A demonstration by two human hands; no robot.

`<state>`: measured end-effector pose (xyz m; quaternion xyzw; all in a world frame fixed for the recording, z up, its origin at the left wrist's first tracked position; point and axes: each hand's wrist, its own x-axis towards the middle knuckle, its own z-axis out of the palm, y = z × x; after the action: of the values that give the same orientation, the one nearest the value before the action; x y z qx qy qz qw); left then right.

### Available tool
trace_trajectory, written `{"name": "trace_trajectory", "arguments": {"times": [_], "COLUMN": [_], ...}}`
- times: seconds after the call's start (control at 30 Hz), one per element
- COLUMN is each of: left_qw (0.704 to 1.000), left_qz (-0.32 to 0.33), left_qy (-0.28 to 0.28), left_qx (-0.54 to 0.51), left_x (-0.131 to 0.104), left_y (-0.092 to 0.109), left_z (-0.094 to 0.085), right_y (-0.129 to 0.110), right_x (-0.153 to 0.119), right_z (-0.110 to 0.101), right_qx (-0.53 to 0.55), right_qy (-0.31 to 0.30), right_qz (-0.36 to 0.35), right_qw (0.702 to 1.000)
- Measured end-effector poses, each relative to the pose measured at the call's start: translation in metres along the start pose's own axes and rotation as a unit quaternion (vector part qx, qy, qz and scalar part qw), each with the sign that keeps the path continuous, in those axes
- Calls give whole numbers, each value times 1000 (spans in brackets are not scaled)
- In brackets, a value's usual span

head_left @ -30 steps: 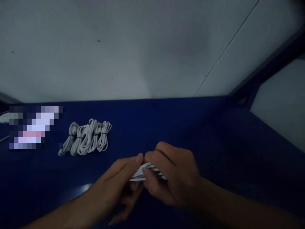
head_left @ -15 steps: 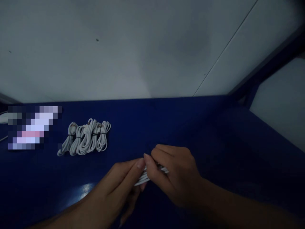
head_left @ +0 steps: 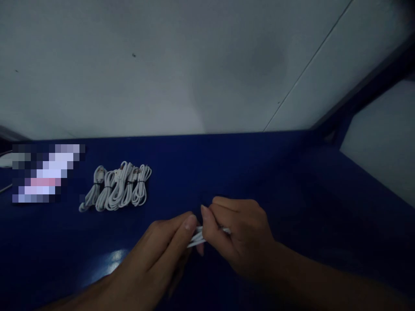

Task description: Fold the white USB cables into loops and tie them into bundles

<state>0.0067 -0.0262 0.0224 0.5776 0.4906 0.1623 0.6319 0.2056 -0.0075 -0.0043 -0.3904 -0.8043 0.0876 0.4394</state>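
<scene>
Between my hands, above the front of the blue table, is a folded bundle of white cable [head_left: 197, 237]. My left hand [head_left: 165, 246] is closed on its left end, thumb on top. The right part sits in my right hand [head_left: 241, 233], whose fingers are curled with the thumb pressed near the index finger. Most of the bundle is covered by my fingers, and I cannot make out a tie on it. Farther back on the left lies a row of several coiled white cables [head_left: 121, 188], bound at the middle with thin dark ties.
The blue tabletop [head_left: 207, 168] runs back to a pale grey wall [head_left: 162, 77]. At the far left lies a blurred-out bright rectangular object [head_left: 52, 172], with a white object [head_left: 5, 160] beside it. A dark blue frame bar [head_left: 363, 93] rises on the right.
My hands have drawn slightly apart along the held cable bundle, widening the gap between the thumbs. The row of coiled cables has not moved on the table.
</scene>
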Motion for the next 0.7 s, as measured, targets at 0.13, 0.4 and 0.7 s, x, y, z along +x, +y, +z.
{"name": "trace_trajectory", "arguments": {"times": [0.13,0.4,0.7], "left_qw": [999,998,998], "left_qz": [-21,-57,22], "left_qy": [40,3,41], "left_qx": [-30,-25,-31], "left_x": [4,9,3], "left_y": [-9,2,1], "left_z": [1,-3,0], "right_y": [-3,-5,-2], "right_x": [0,0,0], "right_z": [0,5,0], "right_qx": [3,-52,8], "right_qy": [-2,54,-2], "right_qz": [-43,-106,-12], "right_qw": [999,991,1000]}}
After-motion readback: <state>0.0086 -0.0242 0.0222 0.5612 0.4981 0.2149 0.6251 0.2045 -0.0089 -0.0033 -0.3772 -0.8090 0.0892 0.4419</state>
